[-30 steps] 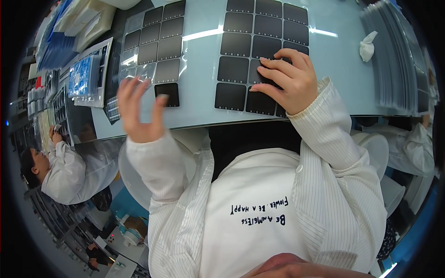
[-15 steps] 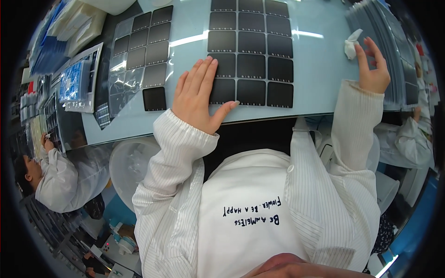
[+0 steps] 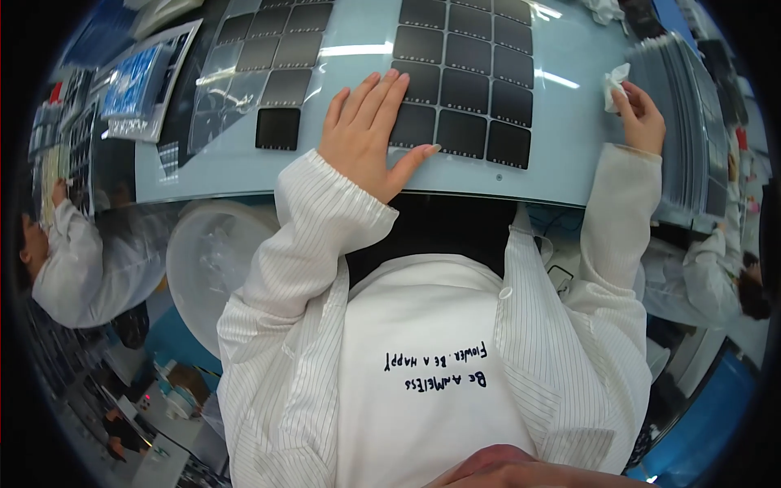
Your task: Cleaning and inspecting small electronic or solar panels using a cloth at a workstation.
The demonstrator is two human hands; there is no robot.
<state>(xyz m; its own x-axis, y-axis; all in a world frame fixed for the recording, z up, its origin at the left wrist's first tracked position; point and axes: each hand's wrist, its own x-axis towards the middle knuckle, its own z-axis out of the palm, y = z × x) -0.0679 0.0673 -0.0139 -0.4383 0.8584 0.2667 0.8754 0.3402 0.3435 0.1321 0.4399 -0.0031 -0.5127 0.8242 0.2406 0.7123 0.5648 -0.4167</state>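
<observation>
Black square tiles [image 3: 468, 77] lie in neat rows on the pale blue worktop [image 3: 228, 163]. They sit close side by side, like a checkerboard with thin gaps. The left hand [image 3: 370, 134] lies flat and open on the near corner of this group. Its fingers are spread and rest on the tiles, and its thumb points along the near edge. It is not gripping anything.

The right hand [image 3: 639, 114] is far off to the right side of the worktop, well apart from the tiles. Its fingers are pinched on a small crumpled white cloth [image 3: 612, 85]. The cloth touches the worktop just beside a stack of grey sheets [image 3: 691, 122].

More black tiles under a shiny clear sheet [image 3: 252, 65] lie to the left. One single black tile [image 3: 277, 128] sits alone at the near end of that group, apart from the left hand.

Both arms wear white sleeves with thin stripes. A round white stool [image 3: 211, 268] stands below the worktop on the left. Another person in a white coat [image 3: 73, 260] is at work farther left, and one more person [image 3: 716, 276] is on the right.
</observation>
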